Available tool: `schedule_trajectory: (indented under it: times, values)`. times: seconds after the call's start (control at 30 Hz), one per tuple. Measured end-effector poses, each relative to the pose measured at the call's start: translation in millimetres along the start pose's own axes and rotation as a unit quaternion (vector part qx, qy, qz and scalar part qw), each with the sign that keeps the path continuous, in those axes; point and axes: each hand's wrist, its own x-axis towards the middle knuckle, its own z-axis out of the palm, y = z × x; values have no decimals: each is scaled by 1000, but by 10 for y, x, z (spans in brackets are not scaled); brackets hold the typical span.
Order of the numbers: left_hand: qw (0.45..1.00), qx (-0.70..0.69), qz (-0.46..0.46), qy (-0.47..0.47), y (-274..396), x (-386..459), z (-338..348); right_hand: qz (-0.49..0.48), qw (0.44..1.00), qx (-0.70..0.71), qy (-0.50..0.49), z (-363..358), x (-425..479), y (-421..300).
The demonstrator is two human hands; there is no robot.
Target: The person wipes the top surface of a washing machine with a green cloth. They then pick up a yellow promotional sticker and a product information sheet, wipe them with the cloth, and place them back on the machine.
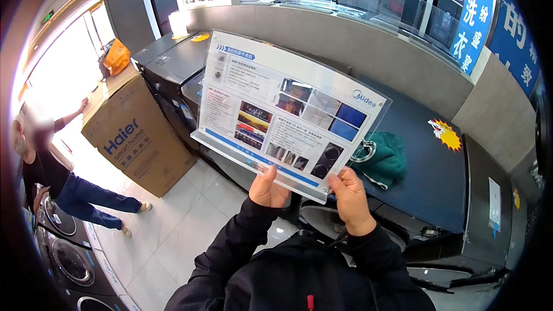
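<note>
Both my hands hold a Midea acrylic display stand (276, 108) with a printed sheet inside, tilted in front of me. My left hand (270, 188) grips its lower edge near the middle, thumb on the front. At the lower right corner, my right hand (352, 198) pinches the stand between thumb and fingers. Behind the stand's right side, a green cloth (386, 160) lies on the dark top of a machine (423, 181), with a clear ring-like object (365, 152) partly hidden beside it.
A large Haier cardboard carton (138, 138) stands on the tiled floor to the left. Another person (52, 177) stands beyond it, one hand at the carton top. Front-loading washers (71, 259) line the lower left. A grey partition (302, 30) with clear panels runs behind the machines.
</note>
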Motion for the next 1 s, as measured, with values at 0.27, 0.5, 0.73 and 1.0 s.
schedule_trajectory:
  times: [0.27,0.5,0.73,1.0]
  values:
    - [998,-37,-41,34,44,45,-26,-59,976,-206,32,120,-72,-29]
    - [984,-141,-38,97,111,75,-625,-166,901,-387,-104,271,-197,-127]
    - [968,-225,-113,16,297,-199,-438,-118,607,-769,162,-986,187,-591]
    - [966,-196,-166,23,286,-322,-292,-22,762,-637,115,-1430,368,-325]
